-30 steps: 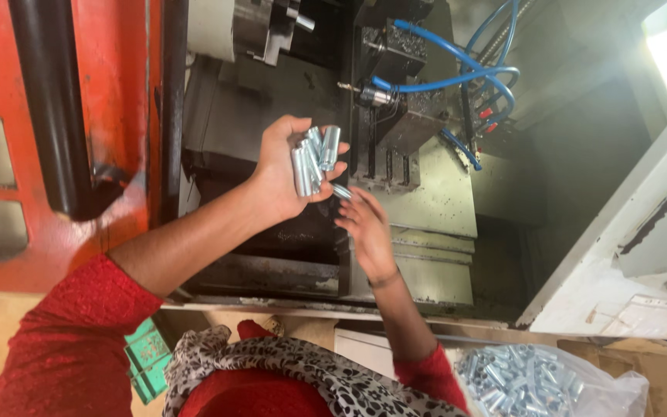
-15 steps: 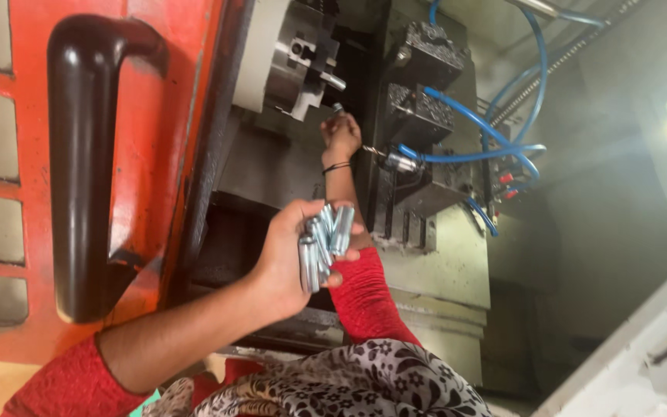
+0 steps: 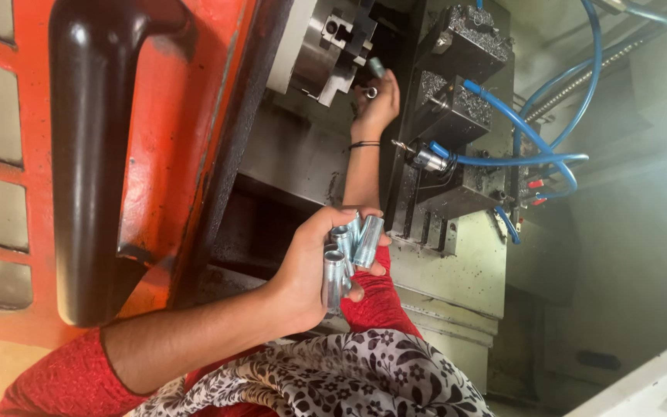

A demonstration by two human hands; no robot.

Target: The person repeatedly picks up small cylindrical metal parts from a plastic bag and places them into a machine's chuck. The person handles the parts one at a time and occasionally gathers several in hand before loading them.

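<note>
Both hands are busy inside an open lathe. Left hand is cupped and clenched around a bundle of short metal sleeves, shiny silver tubes lying side by side across the fingers, held low in front of the machine bed. Right hand is stretched up and away, its fingers closed on a single metal sleeve just beside the jaws of the steel chuck; another small silvery piece shows just above the fingertips, and whether it is held cannot be told. A thin dark band circles that wrist. To the right of the raised hand stands the dark tool turret, with blue hoses looping off it. An orange sliding door with a long black handle fills the left side. Red sleeves and a black-and-white floral cloth lie along the bottom edge.
</note>
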